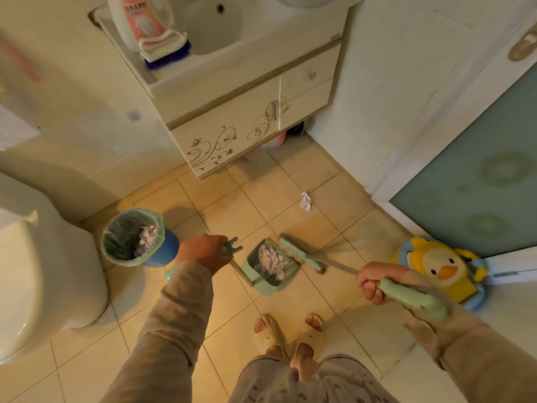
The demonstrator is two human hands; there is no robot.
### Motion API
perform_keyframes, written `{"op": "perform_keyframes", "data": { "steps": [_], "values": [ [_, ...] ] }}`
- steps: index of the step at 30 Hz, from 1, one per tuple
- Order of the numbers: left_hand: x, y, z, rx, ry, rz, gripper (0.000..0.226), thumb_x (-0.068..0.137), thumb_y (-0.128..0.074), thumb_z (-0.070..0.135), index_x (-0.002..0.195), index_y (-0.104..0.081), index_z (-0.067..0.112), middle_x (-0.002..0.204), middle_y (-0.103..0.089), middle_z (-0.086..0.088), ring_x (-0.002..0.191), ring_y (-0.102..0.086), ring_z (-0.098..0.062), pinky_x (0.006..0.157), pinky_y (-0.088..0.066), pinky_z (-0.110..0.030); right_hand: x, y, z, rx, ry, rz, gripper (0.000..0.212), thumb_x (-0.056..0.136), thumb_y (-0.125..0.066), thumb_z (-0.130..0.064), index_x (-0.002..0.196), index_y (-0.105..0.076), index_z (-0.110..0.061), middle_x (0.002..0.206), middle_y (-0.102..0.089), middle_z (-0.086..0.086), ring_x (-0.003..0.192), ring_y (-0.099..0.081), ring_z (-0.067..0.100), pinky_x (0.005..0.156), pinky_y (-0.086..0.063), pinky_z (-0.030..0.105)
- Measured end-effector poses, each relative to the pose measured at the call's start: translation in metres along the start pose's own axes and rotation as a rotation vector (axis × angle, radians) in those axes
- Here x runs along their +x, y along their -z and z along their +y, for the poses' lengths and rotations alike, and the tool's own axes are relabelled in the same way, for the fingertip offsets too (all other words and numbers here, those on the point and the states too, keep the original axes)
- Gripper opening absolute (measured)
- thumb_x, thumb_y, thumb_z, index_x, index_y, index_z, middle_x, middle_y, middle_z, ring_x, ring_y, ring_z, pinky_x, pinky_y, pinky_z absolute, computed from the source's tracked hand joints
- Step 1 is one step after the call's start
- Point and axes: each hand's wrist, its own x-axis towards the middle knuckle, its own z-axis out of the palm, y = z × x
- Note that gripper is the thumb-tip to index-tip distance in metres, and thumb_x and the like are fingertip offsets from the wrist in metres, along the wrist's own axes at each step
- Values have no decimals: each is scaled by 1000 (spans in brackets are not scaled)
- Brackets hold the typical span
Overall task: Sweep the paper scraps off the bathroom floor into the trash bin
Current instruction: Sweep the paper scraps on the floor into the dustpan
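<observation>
My left hand (205, 253) grips the green handle of a long-handled dustpan (268, 269) resting on the tiled floor, with a heap of pale paper scraps (271, 260) inside it. My right hand (373, 283) is closed around the green broom handle (412, 298); the broom head (302, 254) lies at the pan's right edge. One loose paper scrap (306, 201) lies on the floor farther away. The blue trash bin (171, 248) with a green liner stands left of the dustpan and holds some paper.
A white toilet (43, 274) fills the left side. A sink cabinet (241, 123) stands ahead. A yellow and blue penguin child seat (441, 266) leans by the frosted door (479, 170) on the right. My slippered feet (287, 333) stand below the dustpan.
</observation>
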Motion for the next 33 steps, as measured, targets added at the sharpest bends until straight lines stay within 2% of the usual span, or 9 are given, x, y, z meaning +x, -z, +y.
{"op": "perform_keyframes", "data": {
  "steps": [5,10,16,19,22,24,26,29,33],
  "values": [
    [6,4,-4,-11,-5,-23,30,89,-54,42,113,-62,27,108,-68,0,101,-64,-20,83,-50,-30,-14,-5,-10,-192,-91,4,38,96,-33,-6,59,-34,-13,28,-38,-3,20,-34,4,27,-27,10],
    [6,5,-3,-9,-3,-22,30,89,-54,43,113,-61,28,106,-68,2,99,-64,-18,81,-49,-29,-11,-13,-8,-204,-69,57,40,95,-33,-3,56,-34,-13,26,-36,-2,18,-35,5,29,-26,8],
    [-1,2,8,-48,22,10,33,90,-51,46,113,-61,26,103,-69,1,95,-64,-18,74,-45,-27,-8,-8,-18,-86,27,104,34,92,-35,1,60,-32,-13,27,-36,0,18,-36,8,29,-30,7],
    [-1,1,14,-65,3,19,34,91,-50,46,114,-60,25,103,-68,1,95,-63,-18,77,-47,-28,-7,6,-18,6,62,105,35,92,-36,-1,59,-33,-12,28,-40,1,18,-40,9,30,-33,8],
    [6,8,20,-64,-27,45,34,91,-50,47,115,-60,25,104,-68,0,96,-63,-18,80,-48,-29,-6,17,-20,5,111,164,31,89,-41,-3,59,-42,-6,30,-46,2,20,-41,9,29,-32,9],
    [13,14,25,-65,-35,45,34,91,-50,46,115,-60,24,104,-68,0,96,-63,-18,81,-48,-29,-3,27,-21,39,143,136,39,91,-40,-5,53,-51,-6,32,-49,2,22,-45,10,30,-35,10],
    [20,21,34,-81,-27,49,34,91,-51,45,115,-60,23,104,-68,-1,96,-62,-19,85,-49,-31,2,38,-23,111,170,96,50,95,-36,-6,48,-52,-8,34,-49,2,25,-48,11,32,-38,12],
    [32,30,48,-77,-22,48,34,90,-52,45,114,-61,23,102,-68,-1,96,-63,-20,85,-51,-31,7,54,-40,125,158,174,36,92,-36,-3,57,-37,-12,32,-44,1,23,-45,10,31,-37,13],
    [50,39,73,-96,14,41,33,90,-52,44,114,-61,23,102,-68,0,95,-63,-19,84,-50,-31,3,77,-67,59,171,168,30,90,-38,-1,62,-36,-12,31,-43,0,23,-44,8,31,-36,12]
  ]
}}
